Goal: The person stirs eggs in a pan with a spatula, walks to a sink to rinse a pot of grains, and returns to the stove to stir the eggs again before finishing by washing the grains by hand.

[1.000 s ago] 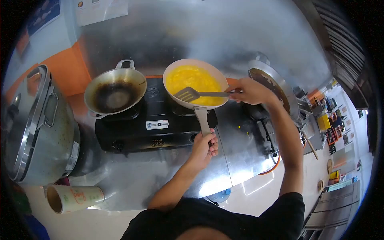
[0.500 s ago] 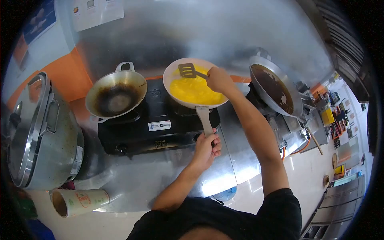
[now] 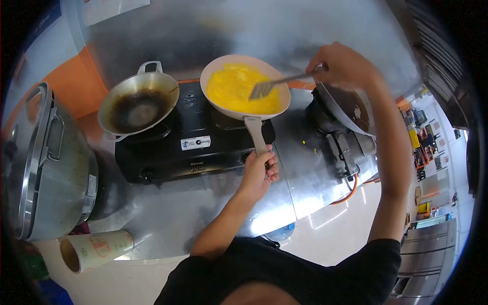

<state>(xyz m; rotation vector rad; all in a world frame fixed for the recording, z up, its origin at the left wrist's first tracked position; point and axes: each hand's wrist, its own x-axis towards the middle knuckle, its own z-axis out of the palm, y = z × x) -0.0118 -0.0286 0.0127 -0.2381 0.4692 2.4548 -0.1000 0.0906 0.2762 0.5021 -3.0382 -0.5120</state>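
My left hand (image 3: 260,171) is wrapped round the handle of a light-coloured frying pan (image 3: 207,76), which is over the right side of a black gas stove (image 3: 195,158). Yellow egg (image 3: 229,90) covers much of the pan's inside. Raised to the right of the pan, my right hand (image 3: 338,65) grips a grey slotted spatula (image 3: 290,79). The spatula's blade is tilted down at the right part of the egg and is slightly blurred.
An empty, browned wok (image 3: 141,108) sits on the stove's left side. A large metal pot (image 3: 66,173) and a paper-like roll (image 3: 96,249) are at the left. Behind my right hand is a wok of dark liquid (image 3: 351,104). An orange hose (image 3: 351,194) hangs near the counter edge.
My right hand has moved up and right with the spatula, whose blade now points down-left over the egg's right part. Small yellow bits now show on the counter right of the stove.
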